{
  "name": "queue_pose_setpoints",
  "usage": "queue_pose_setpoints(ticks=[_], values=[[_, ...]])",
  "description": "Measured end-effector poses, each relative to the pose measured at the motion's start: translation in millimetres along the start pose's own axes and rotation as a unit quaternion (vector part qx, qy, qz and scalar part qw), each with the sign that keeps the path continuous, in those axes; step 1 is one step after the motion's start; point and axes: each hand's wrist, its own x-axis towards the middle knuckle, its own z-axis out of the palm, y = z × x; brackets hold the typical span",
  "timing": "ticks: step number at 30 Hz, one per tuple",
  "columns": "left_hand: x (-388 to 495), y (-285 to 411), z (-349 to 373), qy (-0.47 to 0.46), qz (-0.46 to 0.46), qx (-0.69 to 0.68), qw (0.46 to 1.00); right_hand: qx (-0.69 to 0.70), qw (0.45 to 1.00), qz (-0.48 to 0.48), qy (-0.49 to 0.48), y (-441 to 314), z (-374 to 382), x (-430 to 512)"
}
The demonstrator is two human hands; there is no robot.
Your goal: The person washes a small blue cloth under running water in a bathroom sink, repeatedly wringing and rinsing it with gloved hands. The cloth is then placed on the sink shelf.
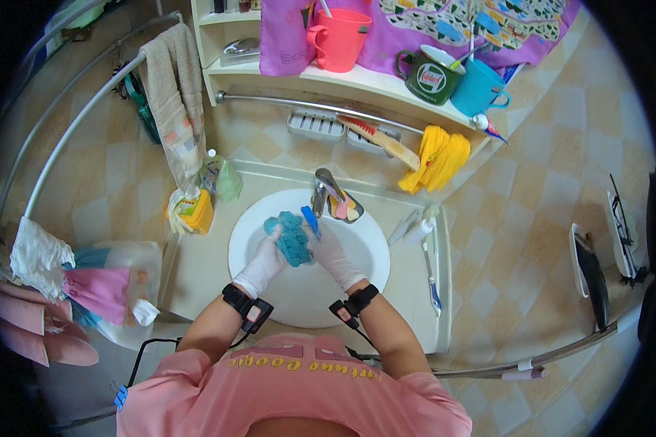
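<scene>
Over the white washbasin (pixel 369 257), my left hand (pixel 265 262), in a thin white glove, grips a bunched teal bath puff (pixel 290 240) from its left side. My right hand (pixel 331 254), gloved the same way, holds a slim blue plastic handle (pixel 310 218) that points up and to the left. The far end of this tool is hidden by the hand, so its kind is unclear. The right fingers also lie close against the puff. Behind both hands stands a chrome faucet (pixel 322 188), and beside it a soap dish (pixel 345 207) holds pink and yellowish soap pieces.
A yellow tub (pixel 197 212) and a bottle (pixel 210 169) stand left on the counter; a toothbrush (pixel 432 284) and white tube (pixel 418 230) lie right. Above hang a towel bar (pixel 306 104), a wooden brush (pixel 382 142) and yellow cloth (pixel 434 158). Cups, including a coral one (pixel 343 41), line the shelf.
</scene>
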Motion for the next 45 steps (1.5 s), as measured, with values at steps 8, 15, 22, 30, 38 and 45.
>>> queue_pose_setpoints(ticks=[8, 15, 22, 30, 38, 45], values=[[-6, 0, -16, -0.021, -0.033, 0.055, 0.998, 0.127, 0.977, 0.063, -0.161, -88, -92, 90], [-20, -4, -15, -0.014, -0.034, 0.036, 0.999, 0.384, 0.874, 0.130, -0.266, -115, -112, 145], [-21, -1, -16, -0.049, -0.037, 0.037, 0.997, 0.407, 0.890, 0.164, -0.121, -93, -116, 163], [0, -16, -19, -0.103, -0.042, -0.107, 0.988, 0.248, 0.962, 0.112, -0.016, -34, -56, 51], [29, -60, -52, 0.021, 0.031, 0.074, 0.997, 0.179, 0.977, 0.116, -0.022, 74, 46, -30], [55, -76, -73, 0.080, 0.005, 0.159, 0.984, -0.055, 0.992, 0.005, -0.112, 59, 39, -59]])
